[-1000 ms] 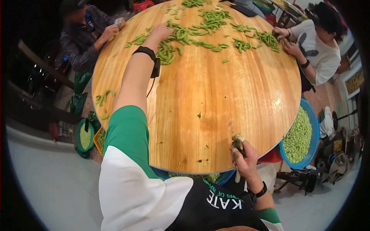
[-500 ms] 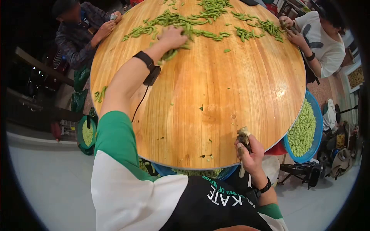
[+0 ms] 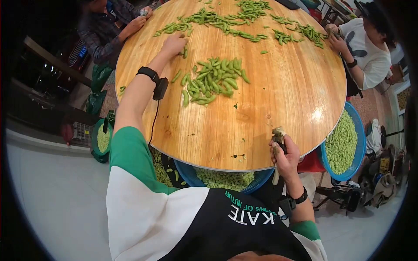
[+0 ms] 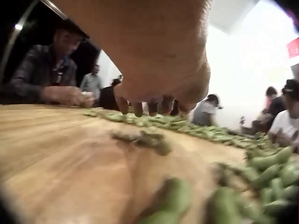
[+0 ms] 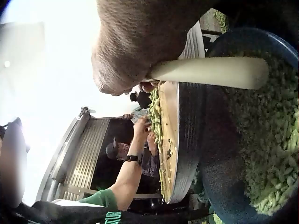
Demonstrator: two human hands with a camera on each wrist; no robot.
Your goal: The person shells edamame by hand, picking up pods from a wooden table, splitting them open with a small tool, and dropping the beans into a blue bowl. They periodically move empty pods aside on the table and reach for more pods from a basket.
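Note:
My left hand (image 3: 174,44) is low over the wooden table (image 3: 305,87), beside a few green pods (image 3: 185,52). In the left wrist view its fingers (image 4: 153,108) point down, spread a little, with a few pods (image 4: 145,139) on the wood beyond. A loose heap of pods (image 3: 213,80) lies to the right of this hand. Over the table's near right edge, my right hand (image 3: 286,157) grips a tool with a pale handle (image 5: 215,73); its upper end by the fingers looks dark and whitish. What the tool's tip is cannot be told.
More pods (image 3: 204,17) stretch across the table's far part. Below the near edge sits a blue basin (image 3: 183,174) of shelled beans; another blue basin (image 3: 358,150) stands at the right. One person (image 3: 104,39) is at the left and another (image 3: 370,52) at the right.
The heap of pods has come from the far row towards the near side. My left hand has moved off it to the left; my right hand keeps its grip on the tool.

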